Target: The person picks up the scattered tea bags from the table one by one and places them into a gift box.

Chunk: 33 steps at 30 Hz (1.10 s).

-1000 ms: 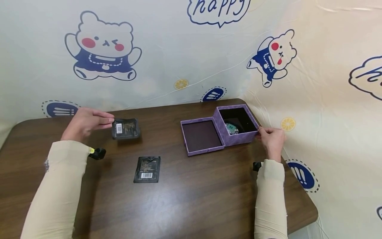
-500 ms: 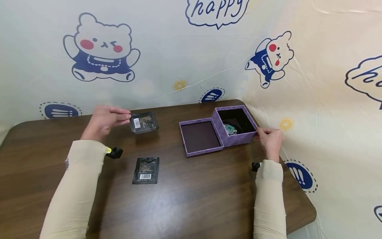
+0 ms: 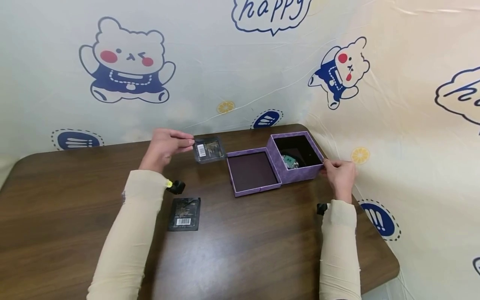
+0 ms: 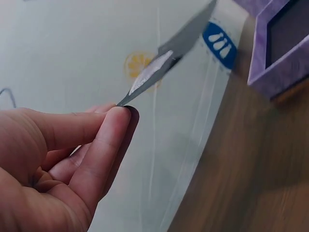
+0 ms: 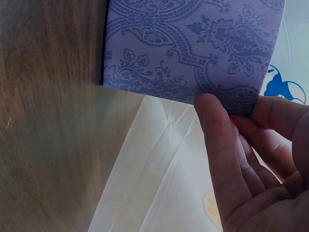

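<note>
My left hand (image 3: 165, 148) pinches a black sachet (image 3: 209, 151) with a barcode label by its left edge, up over the back of the table. In the left wrist view the sachet (image 4: 169, 53) is seen nearly edge-on, between thumb and fingers. Its right end overlaps the open lid (image 3: 255, 171) in the head view. The purple patterned box (image 3: 300, 173) stands at the back right, lid folded out to the left. Inside lies a roundish silvery thing with a teal patch (image 3: 289, 161). My right hand (image 3: 340, 177) grips the box's right front corner, thumb and fingers on its wall (image 5: 188, 53).
A second black sachet (image 3: 183, 214) lies flat on the brown wooden table (image 3: 240, 250), in front of the left hand. A wall sheet (image 3: 210, 66) printed with cartoon bears borders the table behind and on the right.
My left hand has carried the sachet to the right along the back of the table, from the left side up to the lid. My right hand has stayed at the box corner.
</note>
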Each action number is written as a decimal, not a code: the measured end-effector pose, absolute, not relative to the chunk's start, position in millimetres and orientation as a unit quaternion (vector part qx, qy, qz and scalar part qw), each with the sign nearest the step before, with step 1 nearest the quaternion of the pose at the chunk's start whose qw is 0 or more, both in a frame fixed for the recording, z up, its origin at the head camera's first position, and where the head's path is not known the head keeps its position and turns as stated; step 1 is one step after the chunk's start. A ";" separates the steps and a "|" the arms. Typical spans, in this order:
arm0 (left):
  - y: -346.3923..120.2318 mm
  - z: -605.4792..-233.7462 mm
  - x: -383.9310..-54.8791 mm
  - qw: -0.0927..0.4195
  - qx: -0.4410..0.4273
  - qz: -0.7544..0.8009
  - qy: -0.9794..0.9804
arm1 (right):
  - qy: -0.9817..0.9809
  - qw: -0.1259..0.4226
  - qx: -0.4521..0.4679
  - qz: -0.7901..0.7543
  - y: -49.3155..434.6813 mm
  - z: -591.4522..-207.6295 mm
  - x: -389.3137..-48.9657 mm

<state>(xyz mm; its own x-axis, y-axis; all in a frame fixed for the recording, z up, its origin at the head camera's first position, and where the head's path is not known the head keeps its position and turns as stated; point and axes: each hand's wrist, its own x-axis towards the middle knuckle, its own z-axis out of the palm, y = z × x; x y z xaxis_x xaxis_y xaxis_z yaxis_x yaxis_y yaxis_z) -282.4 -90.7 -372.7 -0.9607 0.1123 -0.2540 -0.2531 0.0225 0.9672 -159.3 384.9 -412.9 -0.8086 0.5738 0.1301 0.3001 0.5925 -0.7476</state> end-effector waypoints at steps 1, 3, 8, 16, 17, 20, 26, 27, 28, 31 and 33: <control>-85.0 -372.8 -283.1 0.134 -0.049 0.702 0.698 | -0.875 0.183 -0.251 0.372 385.2 -412.9 -158.9; -74.3 -373.3 -284.3 0.138 -0.045 0.707 0.693 | -0.874 0.184 -0.253 0.371 385.7 -413.2 -158.3; -50.1 -375.5 -286.5 0.149 -0.043 0.723 0.673 | -0.872 0.185 -0.253 0.375 386.2 -414.1 -159.3; -9.8 -380.1 -287.0 0.157 -0.042 0.741 0.651 | -0.871 0.180 -0.256 0.377 386.2 -409.9 -159.5; -4.7 -380.0 -286.8 0.158 -0.041 0.744 0.648 | -0.872 0.182 -0.256 0.375 386.2 -410.1 -159.8; 10.3 -380.0 -286.0 0.153 -0.038 0.753 0.639 | -0.873 0.187 -0.254 0.372 386.4 -411.9 -160.9; 38.4 -378.9 -283.4 0.148 -0.039 0.760 0.632 | -0.870 0.189 -0.260 0.373 386.1 -414.5 -161.1; 42.5 -378.8 -283.2 0.148 -0.041 0.762 0.629 | -0.870 0.188 -0.261 0.374 385.9 -414.7 -161.2; 46.5 -378.7 -282.7 0.147 -0.044 0.763 0.628 | -0.869 0.187 -0.260 0.376 385.8 -414.7 -161.2; 59.3 -379.4 -282.1 0.147 -0.054 0.775 0.612 | -0.868 0.185 -0.257 0.383 386.2 -414.2 -161.3; 69.6 -379.7 -281.2 0.151 -0.062 0.786 0.596 | -0.868 0.186 -0.258 0.382 386.5 -413.6 -161.5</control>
<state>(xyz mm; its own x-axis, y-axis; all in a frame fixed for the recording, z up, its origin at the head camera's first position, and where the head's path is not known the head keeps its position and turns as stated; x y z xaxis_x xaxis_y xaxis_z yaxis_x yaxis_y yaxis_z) -281.2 69.6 -379.7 -0.9468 0.1633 -0.2772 -0.3111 -0.2442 0.9185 -161.5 386.5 -413.6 -0.7979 0.5896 0.1254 0.3057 0.5751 -0.7588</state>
